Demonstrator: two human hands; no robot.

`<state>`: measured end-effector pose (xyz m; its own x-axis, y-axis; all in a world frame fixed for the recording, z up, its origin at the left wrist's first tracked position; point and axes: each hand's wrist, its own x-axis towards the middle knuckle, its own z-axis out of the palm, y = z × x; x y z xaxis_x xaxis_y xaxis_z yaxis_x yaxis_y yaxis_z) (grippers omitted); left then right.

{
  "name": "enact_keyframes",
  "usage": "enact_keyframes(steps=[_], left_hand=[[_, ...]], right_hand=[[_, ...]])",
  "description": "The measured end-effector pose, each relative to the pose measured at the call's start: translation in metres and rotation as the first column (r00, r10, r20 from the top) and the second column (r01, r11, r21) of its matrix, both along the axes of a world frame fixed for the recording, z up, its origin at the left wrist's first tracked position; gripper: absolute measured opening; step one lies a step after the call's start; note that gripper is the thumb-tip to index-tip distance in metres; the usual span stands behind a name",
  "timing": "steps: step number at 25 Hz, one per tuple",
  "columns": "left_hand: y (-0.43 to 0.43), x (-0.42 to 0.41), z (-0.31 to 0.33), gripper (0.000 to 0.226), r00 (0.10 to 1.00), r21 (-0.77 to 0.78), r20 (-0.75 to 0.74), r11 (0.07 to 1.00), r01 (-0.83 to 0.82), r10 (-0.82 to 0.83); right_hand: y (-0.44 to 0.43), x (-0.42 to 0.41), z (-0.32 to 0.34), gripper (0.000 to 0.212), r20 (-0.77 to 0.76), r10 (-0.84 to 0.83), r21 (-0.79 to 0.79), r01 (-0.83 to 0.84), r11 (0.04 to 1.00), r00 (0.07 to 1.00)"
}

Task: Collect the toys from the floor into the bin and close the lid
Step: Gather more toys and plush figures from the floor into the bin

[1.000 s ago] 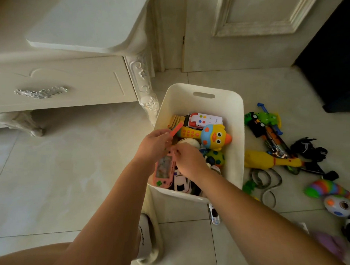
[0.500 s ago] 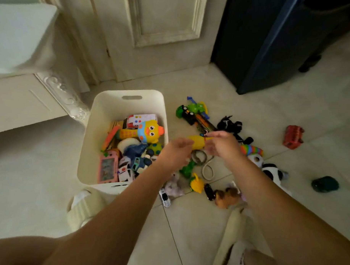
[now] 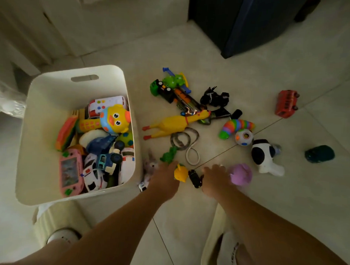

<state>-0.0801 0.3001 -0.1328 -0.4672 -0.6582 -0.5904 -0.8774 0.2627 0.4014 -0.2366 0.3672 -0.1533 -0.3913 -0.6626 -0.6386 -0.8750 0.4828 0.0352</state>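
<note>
Yellow toy (image 3: 181, 172) sits just beside my left hand (image 3: 164, 178), whose fingers are loose and empty. My right hand (image 3: 213, 178) is spread and empty, beside the purple toy (image 3: 240, 174).

One white bin (image 3: 80, 85) is sitting on the floor (image 3: 252, 65), and one rubber chicken (image 3: 170, 124), one red bus (image 3: 286, 103), one rainbow slug (image 3: 237, 125), one purple ball (image 3: 240, 174) and one black-and-white plush (image 3: 265, 155) are lying outside it. Two hands are reaching down, one left hand (image 3: 164, 177) and one right hand (image 3: 213, 178)

White bin (image 3: 43, 116) open, toy-filled; loose toys (image 3: 170, 124) scattered just right of it.
</note>
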Motion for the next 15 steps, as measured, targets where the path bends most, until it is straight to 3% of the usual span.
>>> enact_keyframes(steps=[3,7,11,13,15], left_hand=[[-0.006,-0.009,-0.014,0.067,0.989,-0.056,0.139,0.997,0.058,-0.05],[-0.01,-0.015,-0.028,0.07,0.966,-0.063,0.178,0.978,0.199,-0.186],[-0.016,-0.018,-0.031,0.039,0.967,-0.065,0.239,0.992,0.107,-0.088],[-0.013,-0.013,-0.031,0.024,0.976,-0.115,0.204,0.988,0.099,-0.074],[-0.008,-0.007,-0.031,0.026,0.997,-0.146,0.08,0.989,0.029,-0.017]], right_hand=[[0.011,-0.01,-0.023,0.035,-0.014,0.077,-0.002,-0.077,0.997,0.997],[0.012,-0.027,-0.025,0.042,0.047,0.112,-0.054,-0.109,0.993,0.993],[0.005,-0.036,-0.017,0.042,0.092,-0.283,-0.077,0.29,0.954,0.955],[-0.007,-0.038,-0.008,0.041,0.202,-0.496,-0.007,0.508,0.861,0.844],[-0.018,-0.037,-0.002,0.047,0.345,-0.665,0.078,0.686,0.723,0.662]])
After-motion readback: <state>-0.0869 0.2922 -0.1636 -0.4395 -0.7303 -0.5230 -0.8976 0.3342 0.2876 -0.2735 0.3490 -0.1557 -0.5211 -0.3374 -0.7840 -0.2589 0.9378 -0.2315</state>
